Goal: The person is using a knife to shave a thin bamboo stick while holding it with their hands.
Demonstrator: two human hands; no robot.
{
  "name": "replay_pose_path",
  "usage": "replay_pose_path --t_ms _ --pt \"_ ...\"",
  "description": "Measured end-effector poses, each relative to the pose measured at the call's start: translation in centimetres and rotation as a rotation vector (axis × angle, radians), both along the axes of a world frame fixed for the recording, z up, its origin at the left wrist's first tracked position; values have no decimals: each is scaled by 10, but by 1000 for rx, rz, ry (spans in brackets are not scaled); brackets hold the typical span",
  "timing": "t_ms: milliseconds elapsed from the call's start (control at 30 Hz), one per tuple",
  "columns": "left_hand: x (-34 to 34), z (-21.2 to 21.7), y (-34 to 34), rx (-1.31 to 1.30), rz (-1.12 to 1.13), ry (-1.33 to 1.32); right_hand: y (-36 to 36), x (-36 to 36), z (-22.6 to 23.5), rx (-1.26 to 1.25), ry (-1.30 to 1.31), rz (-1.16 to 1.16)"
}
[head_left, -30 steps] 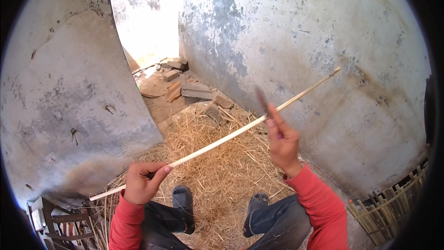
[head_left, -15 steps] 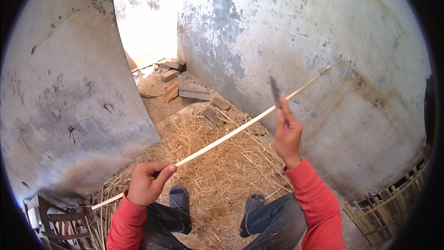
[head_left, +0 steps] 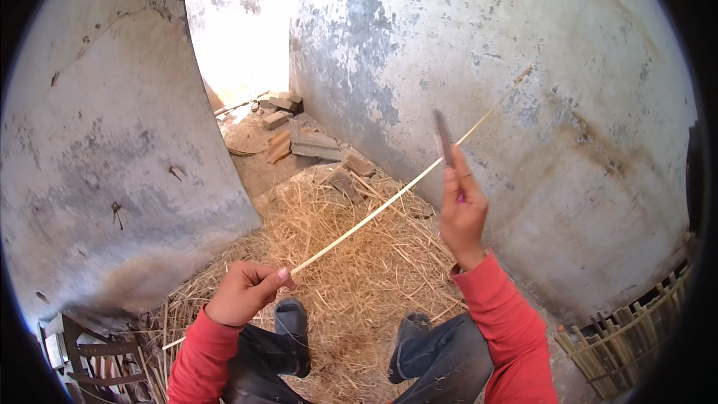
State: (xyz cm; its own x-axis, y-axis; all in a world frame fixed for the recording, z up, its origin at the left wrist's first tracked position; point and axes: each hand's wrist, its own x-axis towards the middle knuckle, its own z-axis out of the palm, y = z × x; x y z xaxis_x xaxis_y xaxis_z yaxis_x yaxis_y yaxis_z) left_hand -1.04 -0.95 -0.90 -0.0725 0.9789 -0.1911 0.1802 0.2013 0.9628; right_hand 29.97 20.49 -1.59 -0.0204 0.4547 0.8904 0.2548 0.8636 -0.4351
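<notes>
A long, pale strip of split bamboo or wood (head_left: pixel 366 220) slants from lower left to upper right in front of me. My left hand (head_left: pixel 245 291) pinches it between thumb and fingers, and its lower end sticks out behind that hand. In my right hand (head_left: pixel 463 213) is a knife (head_left: pixel 443 138), its dark blade pointing up and lying across the strip. A bit of pink shows at the knife's handle, which is mostly hidden in my fingers. The strip's far end is browner and reaches past the blade toward the wall.
Shavings (head_left: pixel 336 307) cover the floor around my feet. Bricks and broken tiles (head_left: pixel 314 146) lie beyond them. Peeling walls (head_left: pixel 523 202) rise on both sides. A slatted bamboo basket or rack (head_left: pixel 624 344) stands at the lower right, a dark wooden frame (head_left: pixel 108 352) at the lower left.
The strip has turned so a narrower side shows, and its far end has risen. My left hand has shifted slightly right. The blade remains against the strip, slightly farther left.
</notes>
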Motion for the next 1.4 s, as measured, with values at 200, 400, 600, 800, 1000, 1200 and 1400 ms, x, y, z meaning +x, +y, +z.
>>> replay_pose_path --t_ms 200,400,600,800,1000,1200,1400 --pt "4 -3 0 -50 -42 31 -35 -13 -10 -238 -272 220" --pt "12 0 7 -29 -73 64 -87 -44 -10 -45 -700 387" --pt "7 -7 6 85 53 34 -11 -12 8 -321 -54 27" --pt "24 -15 11 259 65 82 -22 -29 -21 -259 -147 128" --pt "39 -7 24 244 28 -59 -81 -72 -18 -319 -329 393" --pt "41 10 29 204 67 -237 -59 -69 -1 -249 -222 343" --pt "49 -3 36 225 102 -302 -66 -65 -12 -279 -280 291"
